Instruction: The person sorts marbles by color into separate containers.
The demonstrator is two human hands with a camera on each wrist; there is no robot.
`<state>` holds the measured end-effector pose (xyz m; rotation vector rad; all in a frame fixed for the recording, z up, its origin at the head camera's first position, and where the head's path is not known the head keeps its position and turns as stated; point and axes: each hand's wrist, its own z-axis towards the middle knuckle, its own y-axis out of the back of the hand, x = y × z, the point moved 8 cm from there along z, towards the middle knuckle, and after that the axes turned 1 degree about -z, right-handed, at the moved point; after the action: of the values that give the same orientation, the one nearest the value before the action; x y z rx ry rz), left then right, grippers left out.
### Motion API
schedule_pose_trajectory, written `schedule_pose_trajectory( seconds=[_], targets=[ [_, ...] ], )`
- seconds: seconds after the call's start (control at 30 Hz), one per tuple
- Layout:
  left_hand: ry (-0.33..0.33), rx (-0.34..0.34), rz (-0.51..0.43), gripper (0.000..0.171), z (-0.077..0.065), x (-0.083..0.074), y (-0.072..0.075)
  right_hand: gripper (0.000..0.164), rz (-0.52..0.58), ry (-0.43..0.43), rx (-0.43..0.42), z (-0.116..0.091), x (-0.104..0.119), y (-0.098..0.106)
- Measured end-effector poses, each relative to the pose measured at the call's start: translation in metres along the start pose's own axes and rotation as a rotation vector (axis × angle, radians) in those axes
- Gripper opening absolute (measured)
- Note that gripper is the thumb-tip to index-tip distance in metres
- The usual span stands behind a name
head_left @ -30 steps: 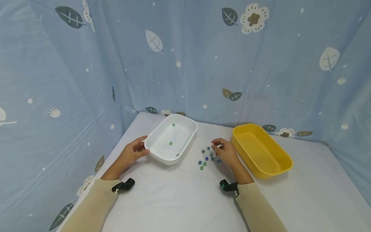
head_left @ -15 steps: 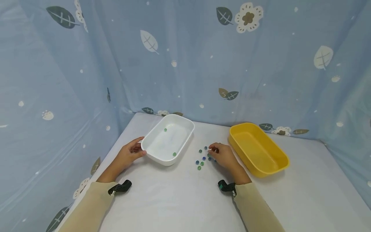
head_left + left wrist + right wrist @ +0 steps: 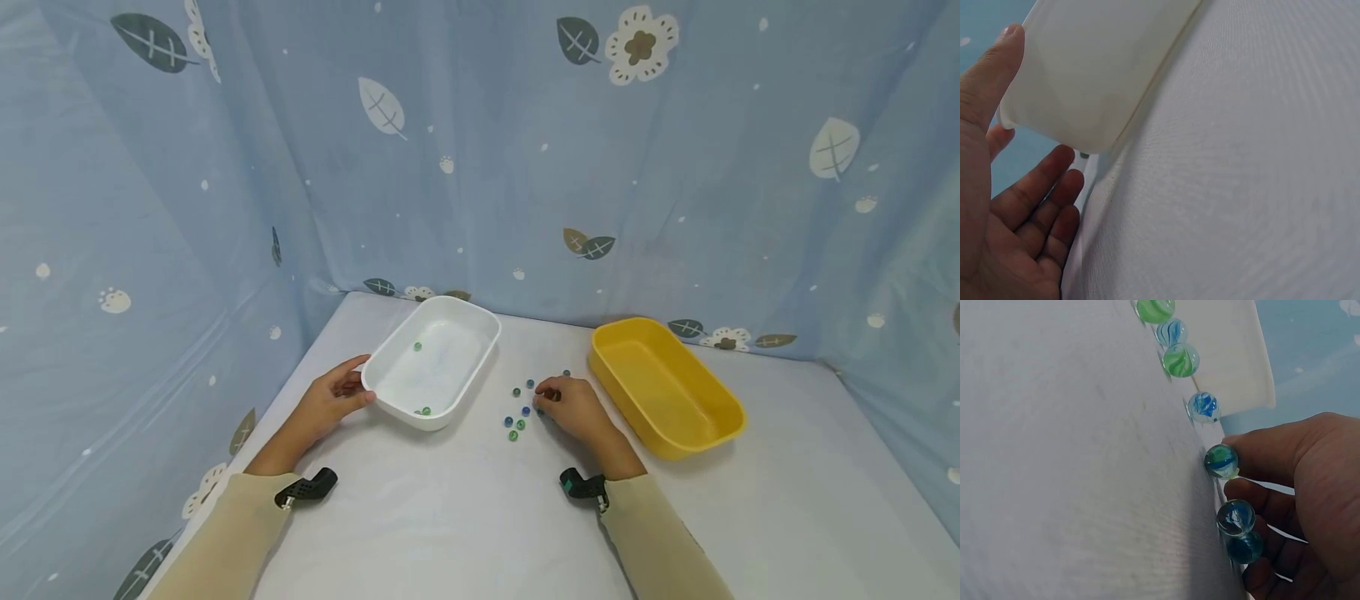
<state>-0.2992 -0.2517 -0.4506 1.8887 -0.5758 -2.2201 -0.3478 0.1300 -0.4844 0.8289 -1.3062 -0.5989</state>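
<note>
My left hand (image 3: 327,405) holds the near-left corner of a white plastic basin (image 3: 491,333), thumb on its near side and fingers at its left. A green marble (image 3: 417,346) and another green marble (image 3: 426,411) lie inside the basin. Right of it, several blue and green glass marbles are scattered on the white cloth, among them a green marble (image 3: 513,436). My right hand (image 3: 576,408) reaches down among them, thumb and index finger pinching a marble that is mostly hidden. In the right wrist view, a green-and-blue marble (image 3: 1221,461) shows just before these fingertips.
A yellow plastic basin (image 3: 675,400) stands to the right of my right hand, with nothing seen inside. Blue patterned curtains (image 3: 480,167) hang along the back and left of the white-covered table (image 3: 450,525).
Marbles in the white basin have rolled toward its near end. My right hand has lowered and closed its fingertips among the marbles. My left hand stays at the basin; the head view shifted slightly.
</note>
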Motion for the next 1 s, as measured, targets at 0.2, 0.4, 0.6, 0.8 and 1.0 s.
schedule_pose_trajectory(
  seconds=[0.2, 0.4, 0.6, 0.8, 1.0],
  targets=[
    [-0.011, 0.000, -0.001, 0.068, 0.0014, -0.0013, -0.0005, 0.012, -0.014, -0.002, -0.004, 0.0002, -0.0008, -0.0007],
    [0.012, -0.008, 0.012, 0.068, 0.0018, 0.0016, -0.0005, 0.013, -0.025, -0.009, 0.001, 0.0007, -0.0012, -0.0020],
    [0.013, -0.004, -0.002, 0.068, 0.0020, 0.0037, 0.0005, 0.014, -0.034, -0.012, -0.001, 0.0017, -0.0023, -0.0037],
    [-0.001, 0.003, -0.017, 0.068, 0.0016, 0.0030, 0.0009, 0.014, -0.045, 0.014, -0.008, 0.0025, -0.0004, -0.0042],
    [0.001, 0.007, -0.020, 0.069, 0.0025, 0.0048, -0.0001, 0.014, -0.058, 0.023, -0.019, 0.0013, -0.0001, -0.0027]
  ],
)
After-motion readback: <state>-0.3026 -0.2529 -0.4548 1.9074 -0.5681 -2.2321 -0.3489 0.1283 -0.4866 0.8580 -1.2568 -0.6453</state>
